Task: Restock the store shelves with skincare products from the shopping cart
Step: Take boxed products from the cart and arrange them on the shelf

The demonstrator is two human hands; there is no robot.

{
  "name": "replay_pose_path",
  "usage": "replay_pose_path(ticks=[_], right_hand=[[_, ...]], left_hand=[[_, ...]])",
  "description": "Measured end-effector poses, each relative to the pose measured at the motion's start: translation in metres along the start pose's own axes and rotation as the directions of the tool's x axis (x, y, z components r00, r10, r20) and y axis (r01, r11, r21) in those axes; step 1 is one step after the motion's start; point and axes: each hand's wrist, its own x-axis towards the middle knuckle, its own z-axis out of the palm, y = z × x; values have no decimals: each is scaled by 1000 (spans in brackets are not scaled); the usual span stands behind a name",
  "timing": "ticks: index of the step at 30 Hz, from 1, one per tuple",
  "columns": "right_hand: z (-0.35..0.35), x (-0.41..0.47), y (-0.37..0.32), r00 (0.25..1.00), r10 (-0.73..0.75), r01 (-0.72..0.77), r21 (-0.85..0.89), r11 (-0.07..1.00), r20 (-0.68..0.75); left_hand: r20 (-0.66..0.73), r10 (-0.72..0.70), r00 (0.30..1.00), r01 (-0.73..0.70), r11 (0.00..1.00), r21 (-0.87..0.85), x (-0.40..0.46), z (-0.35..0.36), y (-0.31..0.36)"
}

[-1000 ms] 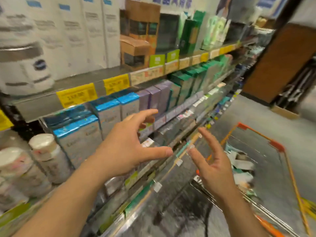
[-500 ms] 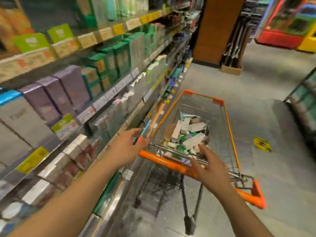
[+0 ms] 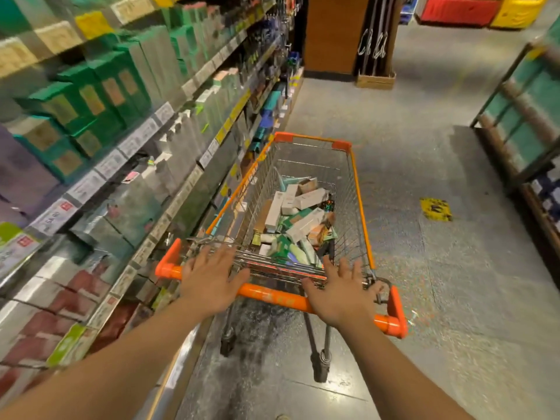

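Observation:
An orange-trimmed wire shopping cart [image 3: 354,183] stands in the aisle right in front of me, beside the shelves [image 3: 136,140] on the left. Several skincare boxes [image 3: 297,216], white, green and tan, lie jumbled in its basket. My left hand [image 3: 209,277] is spread flat over the left part of the orange handle bar [image 3: 272,297], fingers straight. My right hand [image 3: 339,291] is spread over the right part of the bar, fingers straight and reaching over the basket's rear edge. Neither hand holds a product.
The left shelves carry green boxes [image 3: 100,95], grey-white boxes and red-and-white packs lower down, with price tags along the edges. A second shelf unit [image 3: 521,116] stands at the right. A brown pillar [image 3: 330,34] and a cardboard box [image 3: 375,80] are ahead. A yellow floor sticker [image 3: 435,209] lies right of the cart.
My view has swung from the shelves to the cart. Both hands have dropped from in front of the shelf down onto the cart's handle bar.

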Motion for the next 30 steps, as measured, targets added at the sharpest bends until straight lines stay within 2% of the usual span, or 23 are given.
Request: replay_pose_path(ticks=[3,10,18,22,24,26,30], right_hand=[[-5,6,0,999,-2,2,-13,1000,48],[-15,26,1,993,6,-6,0,1000,119],[-16,43,2,996,47,-49,20,999,71],[-14,47,-3,993,112,-113,48,992,24],[-14,49,-5,989,145,-145,60,988,3],[-15,52,-7,985,171,-170,75,983,-11],[-20,64,-13,974,221,-218,79,973,-37]], left_hand=[[-8,12,1000,-12,1000,25,6,0,1],[70,64,996,-69,995,76,21,-9,7],[184,165,969,-174,984,31,31,-22,4],[312,200,929,-223,974,40,40,-36,-1],[395,224,891,-238,971,-15,53,-43,-4],[443,266,856,-225,964,-144,66,-51,-4],[447,370,814,-221,910,-351,93,-67,6]])
